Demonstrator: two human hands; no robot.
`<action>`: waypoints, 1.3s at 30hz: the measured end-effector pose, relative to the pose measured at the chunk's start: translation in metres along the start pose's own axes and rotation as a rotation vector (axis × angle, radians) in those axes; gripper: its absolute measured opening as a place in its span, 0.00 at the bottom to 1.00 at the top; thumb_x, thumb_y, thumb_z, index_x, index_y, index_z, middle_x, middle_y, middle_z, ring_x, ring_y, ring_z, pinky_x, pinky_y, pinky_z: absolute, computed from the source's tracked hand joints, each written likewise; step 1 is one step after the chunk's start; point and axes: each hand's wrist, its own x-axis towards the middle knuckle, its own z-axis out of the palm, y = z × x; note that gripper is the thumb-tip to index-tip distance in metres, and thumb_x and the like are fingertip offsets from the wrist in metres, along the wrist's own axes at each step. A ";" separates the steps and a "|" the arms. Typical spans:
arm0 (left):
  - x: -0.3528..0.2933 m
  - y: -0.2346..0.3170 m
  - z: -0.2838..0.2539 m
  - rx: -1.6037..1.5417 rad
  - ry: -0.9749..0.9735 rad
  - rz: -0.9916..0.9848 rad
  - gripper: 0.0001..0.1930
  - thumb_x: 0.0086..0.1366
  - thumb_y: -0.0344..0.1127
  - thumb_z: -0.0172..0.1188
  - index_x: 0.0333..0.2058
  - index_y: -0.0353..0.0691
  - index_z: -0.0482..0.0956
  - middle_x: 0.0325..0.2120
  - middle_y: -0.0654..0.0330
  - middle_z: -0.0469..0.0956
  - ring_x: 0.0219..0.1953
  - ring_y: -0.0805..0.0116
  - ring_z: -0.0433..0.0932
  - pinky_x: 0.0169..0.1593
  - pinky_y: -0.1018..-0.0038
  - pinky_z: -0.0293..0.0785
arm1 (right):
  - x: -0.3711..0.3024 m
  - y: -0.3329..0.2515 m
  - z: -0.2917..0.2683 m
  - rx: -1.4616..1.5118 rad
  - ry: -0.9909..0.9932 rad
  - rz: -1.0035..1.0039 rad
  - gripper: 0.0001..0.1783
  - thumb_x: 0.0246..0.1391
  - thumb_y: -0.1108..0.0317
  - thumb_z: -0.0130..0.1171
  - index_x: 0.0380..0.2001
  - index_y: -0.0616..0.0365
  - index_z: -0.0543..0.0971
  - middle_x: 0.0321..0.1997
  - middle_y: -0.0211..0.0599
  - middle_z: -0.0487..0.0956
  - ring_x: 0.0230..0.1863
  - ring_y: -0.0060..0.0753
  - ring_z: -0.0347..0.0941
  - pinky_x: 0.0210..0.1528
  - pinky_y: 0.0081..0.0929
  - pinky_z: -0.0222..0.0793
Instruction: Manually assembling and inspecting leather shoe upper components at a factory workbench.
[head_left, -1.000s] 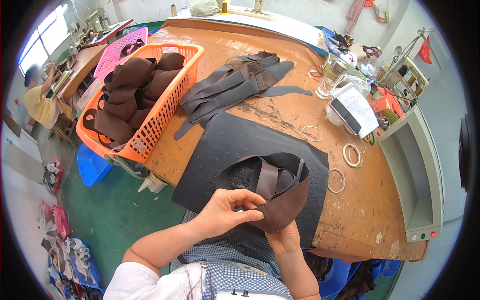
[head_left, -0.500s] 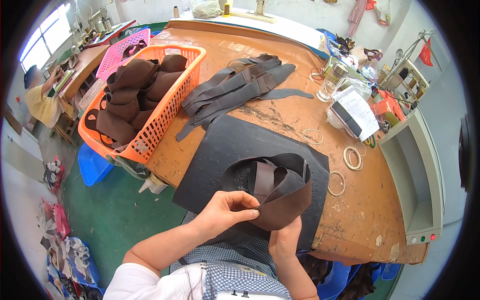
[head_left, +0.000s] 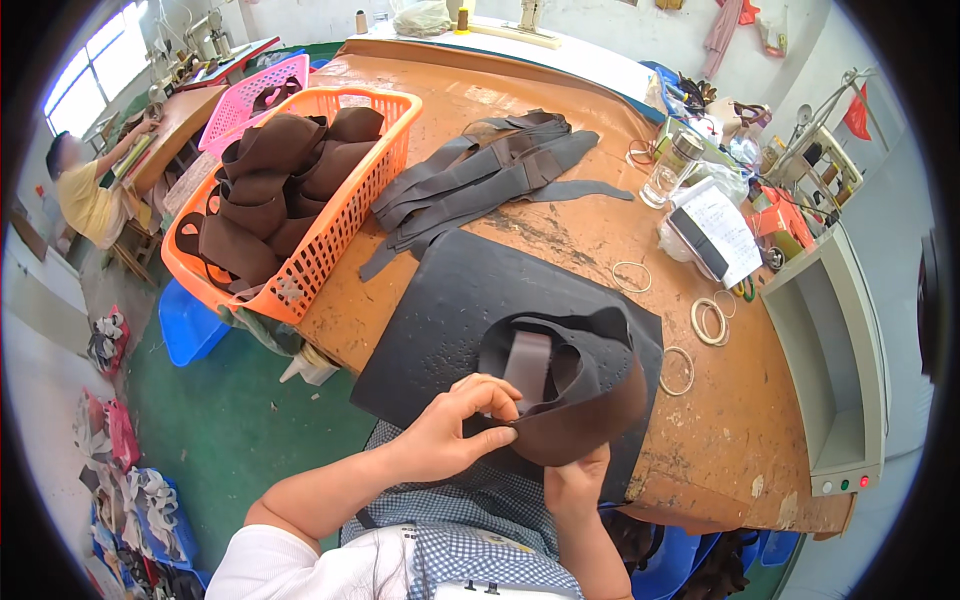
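A wide brown leather strip (head_left: 585, 425), dark grey on its inner face, is coiled into overlapping loops above a black rubber mat (head_left: 430, 310). The thumb and fingers of my left hand (head_left: 455, 430) are closed at the near left edge of the coil. Underneath, my right hand (head_left: 577, 482) grips its lower side, with most of those fingers hidden behind the leather. Flat grey-and-brown strips (head_left: 490, 175) lie in a pile beyond the mat.
An orange basket (head_left: 345, 215) full of coiled brown leather stands at the table's left, a pink basket (head_left: 240, 105) behind it. Rubber rings (head_left: 708, 322), a glass jar (head_left: 672, 170) and a notebook (head_left: 720, 230) lie right, beside a grey machine frame (head_left: 850, 400). A person in yellow (head_left: 90, 200) sits far left.
The leather coil has shifted slightly right and tilted, showing more of its inside. My left fingers have spread a little at its edge. The whole view has also moved slightly.
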 end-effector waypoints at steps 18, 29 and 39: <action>-0.009 -0.004 0.001 -0.080 0.072 -0.183 0.11 0.59 0.28 0.66 0.42 0.34 0.84 0.44 0.57 0.77 0.52 0.67 0.72 0.57 0.69 0.67 | 0.036 -0.024 -0.001 -0.044 0.040 0.281 0.15 0.48 0.80 0.67 0.41 0.60 0.80 0.42 0.34 0.83 0.42 0.27 0.79 0.49 0.26 0.74; -0.010 -0.006 0.000 0.142 0.123 -0.007 0.13 0.57 0.27 0.67 0.42 0.37 0.84 0.38 0.59 0.79 0.52 0.66 0.72 0.57 0.68 0.67 | 0.032 -0.015 0.018 -0.074 0.139 0.170 0.17 0.46 0.83 0.66 0.41 0.58 0.79 0.39 0.33 0.82 0.40 0.28 0.80 0.47 0.25 0.75; -0.008 0.002 -0.001 0.235 0.140 -0.099 0.10 0.57 0.29 0.68 0.38 0.37 0.83 0.26 0.62 0.81 0.43 0.65 0.74 0.48 0.69 0.72 | 0.031 -0.005 0.014 0.054 0.043 0.248 0.17 0.52 0.78 0.62 0.47 0.61 0.76 0.45 0.40 0.81 0.44 0.29 0.78 0.50 0.28 0.74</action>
